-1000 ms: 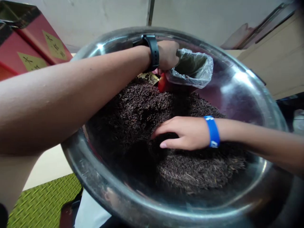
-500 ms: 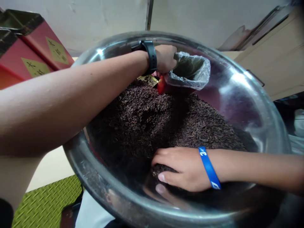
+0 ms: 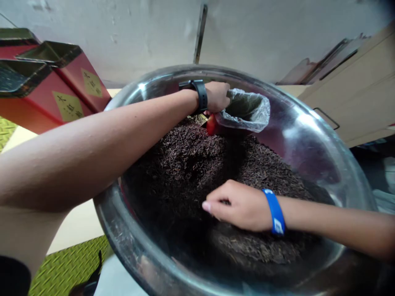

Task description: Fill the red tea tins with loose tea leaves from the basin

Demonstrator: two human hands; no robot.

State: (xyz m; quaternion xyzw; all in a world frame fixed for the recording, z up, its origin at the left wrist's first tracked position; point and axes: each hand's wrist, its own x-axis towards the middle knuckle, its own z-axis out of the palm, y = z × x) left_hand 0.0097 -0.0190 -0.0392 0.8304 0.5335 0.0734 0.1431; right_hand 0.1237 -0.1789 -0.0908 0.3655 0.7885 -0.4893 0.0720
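Loose dark tea leaves, head view: heaped in a wide stainless-steel basin, spread over its floor and banked up towards the far side. Left hand at the far side of the basin, knuckles up, fingers closed over the edge of a red tin with its mouth open; tin stands among the leaves, lined with a clear plastic bag folded out over the rim. Black watch on that wrist, forearm reaching across the basin from the left. Right hand low over the leaves at the near side, fingers curled in, thumb close to the forefinger, only a narrow gap between; cannot tell whether the palm holds leaves. Blue wristband on that wrist. Beyond the basin to the left, more open-topped red tins standing close together, yellow diamond labels with dark characters. Green textured mat below at lower left; pale cabinet with a wire handle at right
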